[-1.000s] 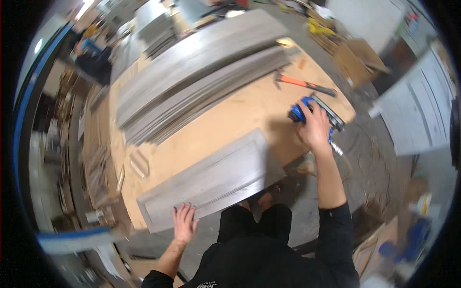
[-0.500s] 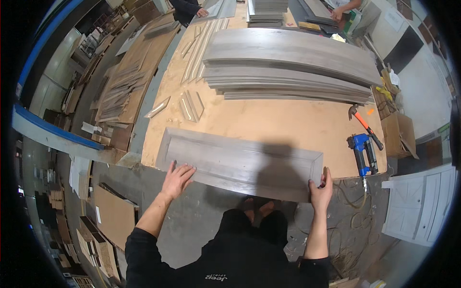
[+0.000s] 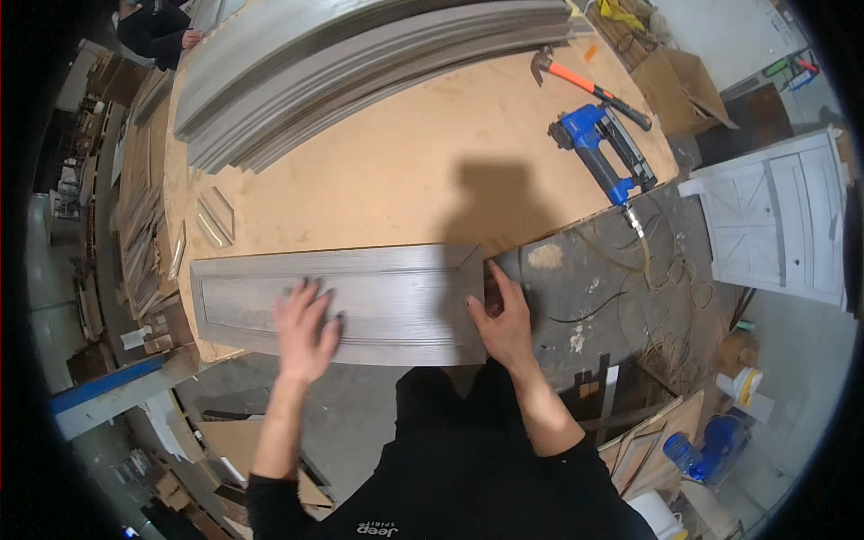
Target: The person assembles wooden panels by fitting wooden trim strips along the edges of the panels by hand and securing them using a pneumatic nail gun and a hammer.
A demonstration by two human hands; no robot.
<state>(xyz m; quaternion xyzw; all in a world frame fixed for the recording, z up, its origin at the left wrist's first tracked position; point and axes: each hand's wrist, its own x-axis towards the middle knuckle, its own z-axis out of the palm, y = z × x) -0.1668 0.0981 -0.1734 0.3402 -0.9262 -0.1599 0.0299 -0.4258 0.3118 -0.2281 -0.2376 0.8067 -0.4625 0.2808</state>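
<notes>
A long grey wood-grain framed panel (image 3: 387, 301) lies at the table's near edge, its front side jutting out toward me. My left hand (image 3: 306, 326) is over the left half of its face, fingers spread and slightly blurred; whether it touches the surface I cannot tell. At the panel's right end my right hand (image 3: 506, 324) grips the short edge, thumb on the top face and fingers along the outer side. Underneath, the fingers' ends are partly hidden.
Behind the panel, on the wooden table (image 3: 360, 184), lies a stack of grey boards (image 3: 360, 72). A claw hammer (image 3: 585, 83) and a blue nail gun (image 3: 598, 148) with an air hose lie to the right. Small trim pieces (image 3: 216, 218) sit at left. A white cabinet (image 3: 783, 211) stands right.
My left hand has moved from the panel's near left edge onto its face. My right hand stays at the right end. The view has turned to the right and come closer to the table.
</notes>
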